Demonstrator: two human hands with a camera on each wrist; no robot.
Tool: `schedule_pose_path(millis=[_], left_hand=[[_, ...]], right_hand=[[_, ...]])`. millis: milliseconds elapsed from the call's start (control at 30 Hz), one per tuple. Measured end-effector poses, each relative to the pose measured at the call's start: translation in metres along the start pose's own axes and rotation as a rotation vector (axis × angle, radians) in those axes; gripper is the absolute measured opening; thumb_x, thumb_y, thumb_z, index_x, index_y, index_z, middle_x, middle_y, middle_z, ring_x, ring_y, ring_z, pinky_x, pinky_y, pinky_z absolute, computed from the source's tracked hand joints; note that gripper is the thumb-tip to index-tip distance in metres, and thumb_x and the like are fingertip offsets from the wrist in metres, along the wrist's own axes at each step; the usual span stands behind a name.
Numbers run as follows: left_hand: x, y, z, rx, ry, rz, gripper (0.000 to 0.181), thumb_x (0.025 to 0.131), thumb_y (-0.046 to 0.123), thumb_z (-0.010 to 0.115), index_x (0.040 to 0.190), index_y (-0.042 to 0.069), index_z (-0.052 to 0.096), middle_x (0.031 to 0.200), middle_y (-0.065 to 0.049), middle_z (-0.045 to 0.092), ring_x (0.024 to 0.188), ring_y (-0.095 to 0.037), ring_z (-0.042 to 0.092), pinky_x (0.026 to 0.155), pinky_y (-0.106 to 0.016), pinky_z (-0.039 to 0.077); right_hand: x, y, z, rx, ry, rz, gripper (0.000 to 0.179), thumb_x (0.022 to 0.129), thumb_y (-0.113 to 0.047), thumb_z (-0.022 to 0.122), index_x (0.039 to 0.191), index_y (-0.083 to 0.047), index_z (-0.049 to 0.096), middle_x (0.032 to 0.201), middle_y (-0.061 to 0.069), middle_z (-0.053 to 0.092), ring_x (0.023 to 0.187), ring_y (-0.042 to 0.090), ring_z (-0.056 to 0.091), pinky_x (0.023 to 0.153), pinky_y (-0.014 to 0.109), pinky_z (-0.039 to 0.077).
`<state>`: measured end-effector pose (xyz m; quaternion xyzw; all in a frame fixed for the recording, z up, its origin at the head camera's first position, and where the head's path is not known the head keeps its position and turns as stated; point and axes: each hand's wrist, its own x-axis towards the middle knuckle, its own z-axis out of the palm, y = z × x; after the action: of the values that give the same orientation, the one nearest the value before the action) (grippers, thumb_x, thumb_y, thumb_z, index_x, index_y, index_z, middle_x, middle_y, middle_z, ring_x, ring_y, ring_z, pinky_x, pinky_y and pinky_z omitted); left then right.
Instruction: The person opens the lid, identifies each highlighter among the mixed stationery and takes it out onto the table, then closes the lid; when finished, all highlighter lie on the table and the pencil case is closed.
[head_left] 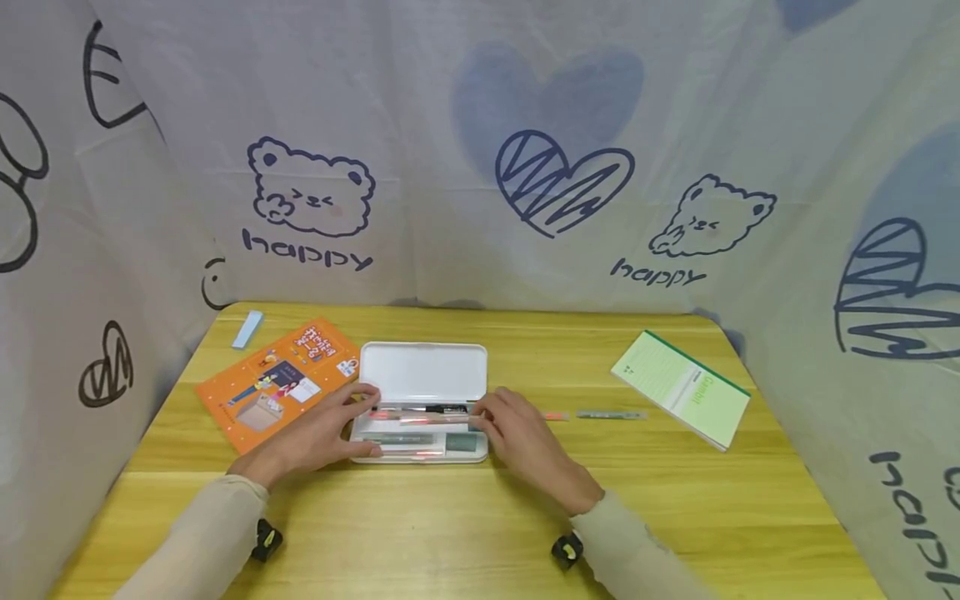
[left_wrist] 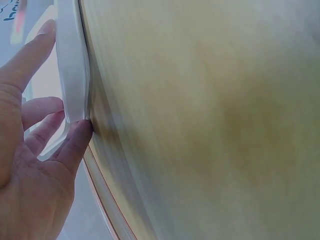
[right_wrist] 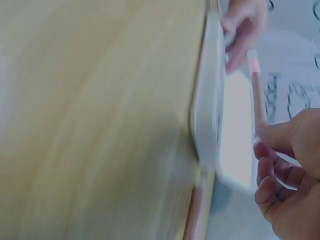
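Observation:
A white pencil case (head_left: 423, 372) lies on the table with its lid folded back. My left hand (head_left: 326, 429) holds its left end, thumb over the front rim and fingers around the corner in the left wrist view. Between thumb and fingertips, my right hand (head_left: 521, 433) pinches a clear pinkish pen (right_wrist: 258, 95), which stretches leftward over the case. Inside lie a black pen (head_left: 446, 408), a grey pen (head_left: 397, 438), another pinkish pen (head_left: 416, 452) and a grey-green block (head_left: 461, 442).
Right of the case, a pink-tipped pen (head_left: 555, 416) and a grey pen (head_left: 611, 415) lie in a row. A green notebook (head_left: 686, 387) sits farther right. An orange book (head_left: 273, 383) is on the left, with a light blue strip (head_left: 247, 330) behind it. Printed cloth surrounds the table.

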<state>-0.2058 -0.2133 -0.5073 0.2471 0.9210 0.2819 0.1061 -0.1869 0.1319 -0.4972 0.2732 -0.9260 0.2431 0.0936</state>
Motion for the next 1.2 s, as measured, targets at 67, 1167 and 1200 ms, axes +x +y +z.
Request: schedule_pose_path(millis=[67, 1167, 1200], left_hand=[[0.000, 0.000, 0.000, 0.001, 0.000, 0.001, 0.087, 0.098, 0.046, 0.082, 0.163, -0.001, 0.047, 0.170, -0.017, 0.040, 0.156, -0.047, 0.039, 0.123, -0.067, 0.043], [0.000, 0.000, -0.001, -0.009, -0.001, 0.002, 0.087, 0.098, 0.046, 0.082, 0.162, -0.001, 0.048, 0.170, -0.017, 0.040, 0.156, -0.047, 0.038, 0.124, -0.068, 0.041], [0.000, 0.000, -0.001, -0.008, -0.001, 0.001, 0.087, 0.098, 0.046, 0.082, 0.163, 0.000, 0.048, 0.170, -0.017, 0.040, 0.157, -0.047, 0.038, 0.124, -0.068, 0.042]], right_hand=[[-0.009, 0.016, -0.012, 0.014, 0.012, 0.039, 0.007, 0.107, -0.019, 0.071, 0.109, -0.013, 0.075, 0.095, -0.003, 0.064, 0.085, 0.012, 0.055, 0.073, 0.027, 0.051], [-0.077, 0.107, -0.036, 0.075, -0.122, 0.252, 0.007, 0.110, -0.023, 0.068, 0.107, -0.018, 0.073, 0.092, -0.009, 0.060, 0.078, 0.006, 0.050, 0.070, 0.024, 0.047], [-0.077, 0.107, -0.036, 0.075, -0.119, 0.247, 0.006, 0.109, -0.022, 0.069, 0.107, -0.017, 0.072, 0.092, -0.009, 0.061, 0.078, 0.006, 0.050, 0.070, 0.025, 0.047]])
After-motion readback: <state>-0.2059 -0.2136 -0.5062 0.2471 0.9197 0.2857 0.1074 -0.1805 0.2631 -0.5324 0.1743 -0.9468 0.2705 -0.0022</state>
